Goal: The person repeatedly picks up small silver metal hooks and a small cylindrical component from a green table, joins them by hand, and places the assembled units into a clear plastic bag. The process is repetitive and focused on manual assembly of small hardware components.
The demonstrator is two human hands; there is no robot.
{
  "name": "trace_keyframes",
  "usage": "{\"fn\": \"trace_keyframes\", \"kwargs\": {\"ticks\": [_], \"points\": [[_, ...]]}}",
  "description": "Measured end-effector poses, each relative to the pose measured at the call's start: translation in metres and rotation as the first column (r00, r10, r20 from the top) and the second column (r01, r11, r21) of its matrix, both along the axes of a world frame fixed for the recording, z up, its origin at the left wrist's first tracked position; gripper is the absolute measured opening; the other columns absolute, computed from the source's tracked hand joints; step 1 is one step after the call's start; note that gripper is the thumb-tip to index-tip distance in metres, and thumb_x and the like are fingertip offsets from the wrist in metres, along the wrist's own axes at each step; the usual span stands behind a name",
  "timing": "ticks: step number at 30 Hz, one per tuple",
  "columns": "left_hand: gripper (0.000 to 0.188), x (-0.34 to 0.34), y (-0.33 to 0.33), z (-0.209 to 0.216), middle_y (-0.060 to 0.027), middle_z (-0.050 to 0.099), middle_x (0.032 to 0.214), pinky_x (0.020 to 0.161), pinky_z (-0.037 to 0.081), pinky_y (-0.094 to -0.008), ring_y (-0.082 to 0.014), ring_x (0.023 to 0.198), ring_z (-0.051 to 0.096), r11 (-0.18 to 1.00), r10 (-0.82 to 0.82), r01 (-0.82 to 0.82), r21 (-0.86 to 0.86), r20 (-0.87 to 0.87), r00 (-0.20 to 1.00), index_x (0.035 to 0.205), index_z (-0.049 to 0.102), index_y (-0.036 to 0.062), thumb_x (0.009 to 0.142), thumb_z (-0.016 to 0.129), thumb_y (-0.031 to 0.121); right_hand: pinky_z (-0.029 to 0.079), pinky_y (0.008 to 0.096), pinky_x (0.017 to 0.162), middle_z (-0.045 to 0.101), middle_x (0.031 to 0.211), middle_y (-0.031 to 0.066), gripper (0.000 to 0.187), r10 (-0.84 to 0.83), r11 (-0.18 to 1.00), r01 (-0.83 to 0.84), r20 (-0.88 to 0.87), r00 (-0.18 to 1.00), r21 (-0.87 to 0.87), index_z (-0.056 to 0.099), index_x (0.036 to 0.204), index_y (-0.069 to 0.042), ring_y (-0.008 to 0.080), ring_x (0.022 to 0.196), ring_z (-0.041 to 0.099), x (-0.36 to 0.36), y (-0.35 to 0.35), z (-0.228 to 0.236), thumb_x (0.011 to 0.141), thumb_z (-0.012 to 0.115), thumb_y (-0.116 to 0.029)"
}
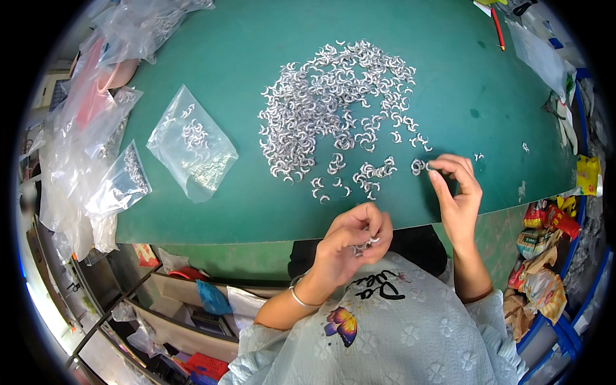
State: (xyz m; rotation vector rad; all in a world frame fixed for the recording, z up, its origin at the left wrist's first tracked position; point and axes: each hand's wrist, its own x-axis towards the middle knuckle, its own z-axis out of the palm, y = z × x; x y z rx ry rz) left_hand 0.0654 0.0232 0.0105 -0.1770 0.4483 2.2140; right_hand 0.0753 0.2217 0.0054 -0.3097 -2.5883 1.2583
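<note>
A big heap of small silver crescent-shaped metal pieces (301, 106) lies on the green table (218, 38), with several smaller clusters straggling off its near side. Close to the table's near edge, my left hand (355, 239) is closed around a few of these crescents (363, 247), which peek out between the fingers. My right hand (459, 192) is to the right, thumb and forefinger brought together at a little cluster of crescents (418, 167). One crescent appears pinched at those fingertips; the other fingers are curled.
Left of the heap lies a clear plastic bag (192, 144) with crescents in it, and beside it a second filled bag (125, 183). More plastic bags (70, 167) crowd the left edge. A red pencil (498, 29) lies far right. Shelves with packages (539, 237) stand at right.
</note>
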Motion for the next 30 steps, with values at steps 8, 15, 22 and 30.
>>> {"fn": "trace_keyframes", "kwargs": {"ticks": [8,15,22,30], "points": [[0.018,0.000,0.001,0.001,-0.0072,0.038,0.067,0.044,0.025,-0.0216,-0.0095,0.050,0.030,0.986,0.027,-0.022,-0.164,0.029,0.999,0.072,0.039,0.0020,0.083,0.040,0.017,0.033,0.0316,0.073,0.057,0.088,0.0048,0.019,0.103,0.927,-0.101,0.014,0.995,0.362,0.062,0.081,-0.005,0.0221,0.081,0.050,0.008,0.003,-0.014,0.064,0.072,-0.006],[0.036,0.001,0.003,-0.003,-0.0046,0.038,0.063,0.043,0.025,-0.0211,-0.0083,0.050,0.029,0.960,0.003,-0.012,-0.279,-0.030,1.000,0.066,0.043,0.0004,0.094,0.037,0.022,0.035,0.0325,0.072,0.057,0.089,0.0061,0.022,0.099,0.956,-0.094,-0.004,0.995,0.277,0.061,0.085,-0.005,0.0228,0.082,0.050,0.003,0.002,-0.011,0.066,0.071,-0.006],[0.034,0.002,0.005,-0.001,-0.0026,0.037,0.060,0.042,0.024,-0.0206,-0.0076,0.050,0.030,0.943,0.012,-0.013,-0.332,-0.006,1.000,0.068,0.045,0.0006,0.094,0.039,0.021,0.036,0.0331,0.069,0.057,0.087,0.0066,0.020,0.167,0.933,-0.146,-0.036,0.985,0.330,0.061,0.083,-0.004,0.0233,0.079,0.051,0.001,-0.004,-0.016,0.066,0.070,-0.004],[0.032,0.003,0.004,-0.005,-0.0022,0.038,0.061,0.042,0.024,-0.0197,-0.0070,0.050,0.030,0.945,0.050,-0.048,-0.324,-0.003,0.999,0.069,0.046,0.0006,0.093,0.041,0.020,0.043,0.0320,0.065,0.060,0.075,0.0098,0.014,0.076,0.996,-0.072,-0.060,0.995,0.056,0.060,0.079,0.002,0.0242,0.068,0.054,0.000,0.007,-0.013,0.066,0.067,0.005]]}}
